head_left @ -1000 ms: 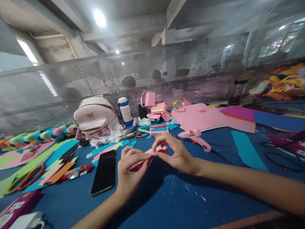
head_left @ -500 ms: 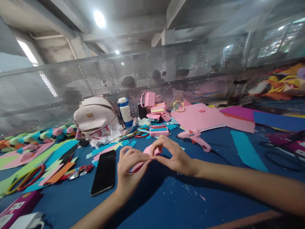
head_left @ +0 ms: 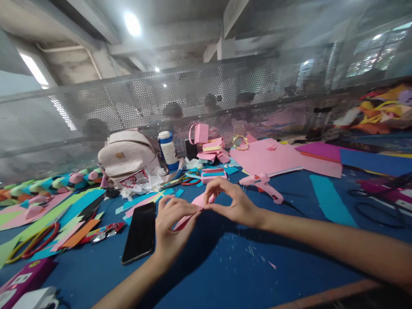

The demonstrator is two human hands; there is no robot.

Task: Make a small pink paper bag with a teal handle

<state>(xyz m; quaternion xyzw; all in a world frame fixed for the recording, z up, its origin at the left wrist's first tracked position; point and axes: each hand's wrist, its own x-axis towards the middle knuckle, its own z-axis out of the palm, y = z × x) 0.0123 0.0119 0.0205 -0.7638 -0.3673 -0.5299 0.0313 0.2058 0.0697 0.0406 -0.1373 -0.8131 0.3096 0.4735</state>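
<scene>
A piece of pink paper point(head_left: 198, 200) is held up over the blue table between my two hands. My left hand point(head_left: 176, 216) is closed on its near left part, thumb and fingers pinching the edge. From the right, my right hand point(head_left: 230, 201) pinches the same edge, its fingertips almost meeting those of my left hand. Part of the paper is hidden behind my fingers. A black phone point(head_left: 139, 232) lies just left of my left hand. Beyond my right hand rests a pink glue gun point(head_left: 264, 185) with its cord trailing right.
Behind my hands stand a small pink paper box point(head_left: 213, 175), a white bottle point(head_left: 168, 150) and a pale backpack point(head_left: 128, 156). Scissors point(head_left: 35, 242) and paper strips lie at left. Large pink sheets point(head_left: 267, 156) and a blue strip point(head_left: 331, 199) lie at right. A perforated metal screen point(head_left: 135, 103) rises behind.
The view has shifted slightly. My right hand's fingertips have drawn a little apart from my left hand's, and both hands still pinch the pink paper.
</scene>
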